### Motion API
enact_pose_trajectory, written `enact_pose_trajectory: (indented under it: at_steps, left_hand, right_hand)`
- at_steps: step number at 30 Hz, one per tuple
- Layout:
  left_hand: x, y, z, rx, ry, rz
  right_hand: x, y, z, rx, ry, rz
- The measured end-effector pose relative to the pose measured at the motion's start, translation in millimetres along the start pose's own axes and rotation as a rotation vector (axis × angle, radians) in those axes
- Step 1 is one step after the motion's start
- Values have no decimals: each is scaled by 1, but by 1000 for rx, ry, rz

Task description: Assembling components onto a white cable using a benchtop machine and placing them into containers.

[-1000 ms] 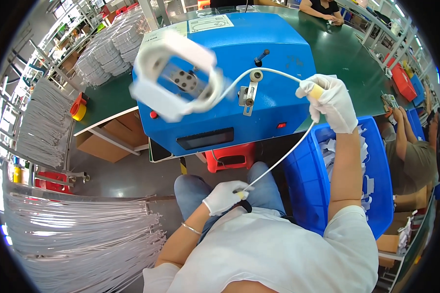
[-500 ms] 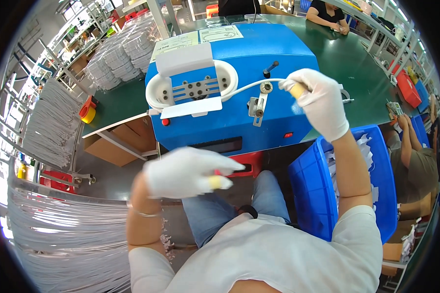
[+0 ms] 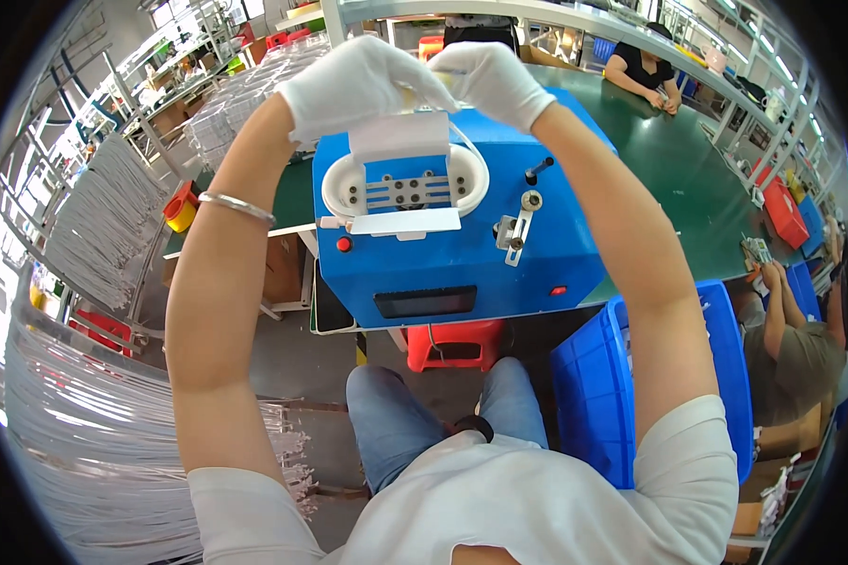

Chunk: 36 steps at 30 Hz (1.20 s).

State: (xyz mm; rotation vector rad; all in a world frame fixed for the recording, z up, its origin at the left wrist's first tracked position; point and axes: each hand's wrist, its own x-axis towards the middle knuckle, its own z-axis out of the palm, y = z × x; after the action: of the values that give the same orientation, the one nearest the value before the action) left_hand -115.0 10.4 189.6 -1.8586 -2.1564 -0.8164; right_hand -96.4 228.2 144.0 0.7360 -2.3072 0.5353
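Note:
A blue winding machine [image 3: 330, 268] stands in front of me. A coil of white cable [image 3: 481, 184] is wound around its metal winding head [image 3: 410, 192]. White card flaps stick out from the coil, an upper flap [image 3: 400, 138] and a lower flap [image 3: 407, 222]. From the coil's right side the cable rises to my gloved hands, beyond the upper flap. My right hand [image 3: 493, 83] is closed on this cable, its fingertips partly hidden. My left hand [image 3: 353, 89], fingers drawn together, meets it fingertip to fingertip; what it pinches is hidden.
A blue bin [image 3: 589, 395] stands at my right, a red stool [image 3: 454, 345] under the machine. Bundled white cables [image 3: 94, 452] hang at my left. A yellow-and-red tape roll [image 3: 180, 209] lies on the green table [image 3: 669, 198]. Other people sit at the far right.
Both hands have moved up to the machine's far side. My left hand came from near my lap, my right from the machine's right side, bringing the cable over behind the coil.

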Motion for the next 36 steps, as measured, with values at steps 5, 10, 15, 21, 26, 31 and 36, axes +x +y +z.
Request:
enact_pose_trajectory:
  at_steps: [5, 10, 15, 21, 26, 31, 36]
  left_hand:
    - [-26, -4, -26, 45, -104, -232]
    - [-68, 25, -35, 16, -53, -490]
    - [-77, 23, -20, 243, -40, -466]
    - [-77, 36, 19, 245, 230, -362]
    - [-80, 21, 45, 329, 428, -140]
    - [-81, 16, 49, 429, 466, -84]
    - [-78, 13, 45, 608, 579, -108]
  right_hand:
    - [-8, -35, 0, 93, 211, -11]
    - [-38, -97, -26, -259, 148, -249]
    - [-42, -102, -9, -532, 1, -276]
    - [-36, -101, -10, -477, -175, -139]
    - [-21, -84, -18, -49, -405, 336]
    - [-29, -70, 7, 720, -64, 646]
    - [-27, -96, 7, 486, -107, 387]
